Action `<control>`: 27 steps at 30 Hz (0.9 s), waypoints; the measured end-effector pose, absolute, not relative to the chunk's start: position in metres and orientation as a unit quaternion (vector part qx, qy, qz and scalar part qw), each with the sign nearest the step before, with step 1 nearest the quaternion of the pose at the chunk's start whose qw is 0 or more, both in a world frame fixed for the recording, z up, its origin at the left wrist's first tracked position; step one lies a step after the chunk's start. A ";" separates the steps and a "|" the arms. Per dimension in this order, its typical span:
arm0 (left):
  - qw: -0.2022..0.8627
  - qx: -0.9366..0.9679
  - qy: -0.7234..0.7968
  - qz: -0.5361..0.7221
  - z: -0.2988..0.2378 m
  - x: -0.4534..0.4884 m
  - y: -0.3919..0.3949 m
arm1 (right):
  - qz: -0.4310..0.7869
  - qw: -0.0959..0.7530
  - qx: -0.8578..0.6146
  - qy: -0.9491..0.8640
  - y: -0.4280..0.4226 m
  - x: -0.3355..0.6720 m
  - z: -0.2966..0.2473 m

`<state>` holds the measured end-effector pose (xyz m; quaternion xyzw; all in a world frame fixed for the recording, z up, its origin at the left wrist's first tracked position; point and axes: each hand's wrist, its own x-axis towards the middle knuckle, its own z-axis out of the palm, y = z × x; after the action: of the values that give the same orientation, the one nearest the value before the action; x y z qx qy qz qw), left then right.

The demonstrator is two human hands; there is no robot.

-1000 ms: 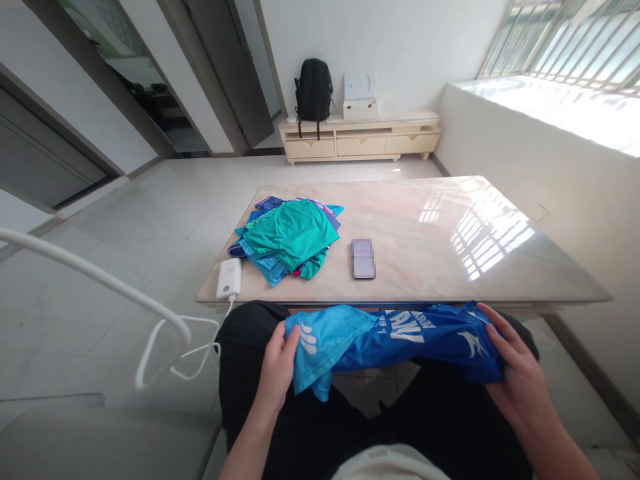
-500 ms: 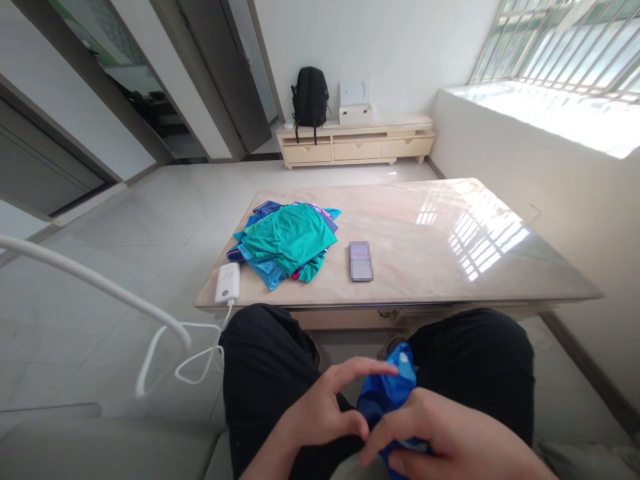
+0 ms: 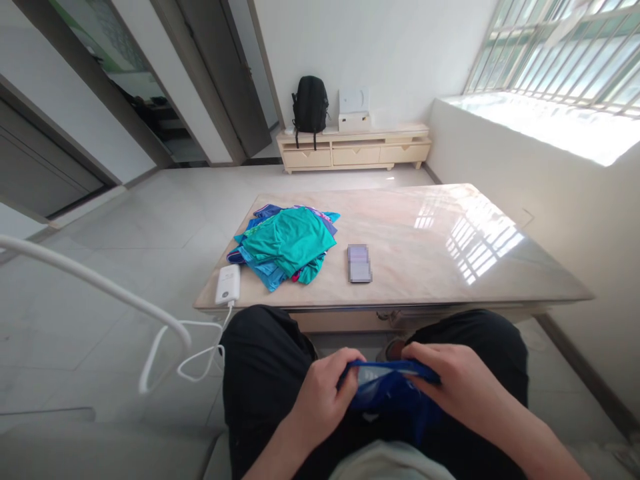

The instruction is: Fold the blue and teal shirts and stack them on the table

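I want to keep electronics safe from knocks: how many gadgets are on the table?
2: a white power bank by the front left corner and a phone right of the clothes pile. The pile could hide more.

Bright, plain room around a marble-look desk [image 3: 400, 207]

Pale, shiny tile-looking floor [image 3: 130, 213] on the desk's left and far sides. Past the desk's far edge there's a low cream cabinet [image 3: 355, 157] with drawers, up against a plain white wall [image 3: 400, 53]. Back and left of the desk, a dark grey door [image 3: 227, 73] stands open, and what looks like a second grey door [image 3: 40, 153] is further left. Off to the desk's right: a pale side wall [image 3: 490, 160] with a barred window [image 3: 560, 60] above, super bright, leaving gridded glare [image 3: 483, 247] on the desk's glossy right half.
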<state>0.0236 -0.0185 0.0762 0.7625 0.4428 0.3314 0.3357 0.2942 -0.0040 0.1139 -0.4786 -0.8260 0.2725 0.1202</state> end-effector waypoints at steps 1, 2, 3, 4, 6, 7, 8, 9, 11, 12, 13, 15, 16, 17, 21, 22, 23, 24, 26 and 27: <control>0.321 0.768 0.439 0.339 0.074 0.021 -0.018 | 0.271 0.131 -0.489 -0.819 -0.003 0.299 0.114; 0.306 0.777 0.431 0.341 0.071 0.018 -0.018 | 0.279 0.142 -0.497 -0.810 -0.001 0.303 0.114; 0.291 0.789 0.421 0.339 0.069 0.016 -0.017 | 0.294 0.154 -0.501 -0.799 -0.001 0.306 0.115; 0.277 0.802 0.412 0.332 0.067 0.013 -0.015 | 0.313 0.167 -0.500 -0.790 0.000 0.309 0.117; 0.252 0.825 0.399 0.310 0.063 0.009 -0.010 | 0.346 0.185 -0.485 -0.782 0.000 0.312 0.121; 0.243 0.835 0.392 0.298 0.062 0.006 -0.006 | 0.354 0.188 -0.473 -0.784 0.001 0.313 0.122; 0.237 0.844 0.385 0.288 0.061 0.003 -0.003 | 0.355 0.189 -0.461 -0.791 0.001 0.314 0.123; 0.234 0.850 0.379 0.281 0.060 -0.001 0.002 | 0.350 0.188 -0.450 -0.800 0.002 0.316 0.123; 0.230 0.854 0.373 0.279 0.059 -0.010 0.011 | 0.320 0.192 -0.440 -0.817 0.005 0.321 0.122; 0.228 0.852 0.374 0.286 0.059 -0.014 0.015 | 0.298 0.200 -0.439 -0.823 0.006 0.324 0.121; 0.227 0.848 0.377 0.296 0.058 -0.018 0.018 | 0.272 0.212 -0.440 -0.829 0.007 0.326 0.119; 0.227 0.837 0.383 0.317 0.056 -0.024 0.023 | 0.216 0.237 -0.439 -0.839 0.010 0.331 0.115; 0.227 0.832 0.387 0.325 0.055 -0.026 0.024 | 0.189 0.249 -0.438 -0.843 0.011 0.333 0.114; 0.226 0.827 0.396 0.329 0.055 -0.026 0.024 | 0.166 0.260 -0.436 -0.845 0.011 0.334 0.113; 0.244 0.780 0.463 0.342 0.062 -0.025 0.019 | 0.166 0.305 -0.430 -0.834 0.011 0.332 0.116; 0.266 0.761 0.481 0.345 0.067 -0.024 0.017 | 0.182 0.317 -0.430 -0.825 0.010 0.330 0.118; 0.292 0.741 0.495 0.348 0.072 -0.023 0.015 | 0.197 0.329 -0.433 -0.816 0.009 0.328 0.121; 0.319 0.721 0.505 0.351 0.077 -0.022 0.013 | 0.206 0.342 -0.440 -0.804 0.008 0.326 0.123; 0.357 0.687 0.518 0.365 0.086 -0.020 0.010 | 0.210 0.366 -0.458 -0.782 0.006 0.323 0.125; 0.365 0.676 0.520 0.374 0.090 -0.020 0.009 | 0.209 0.376 -0.468 -0.772 0.006 0.321 0.126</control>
<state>-0.0195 0.0094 0.0900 0.6757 0.5197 0.3742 0.3651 0.3213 0.0058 0.1258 -0.4685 -0.7717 0.2092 0.3758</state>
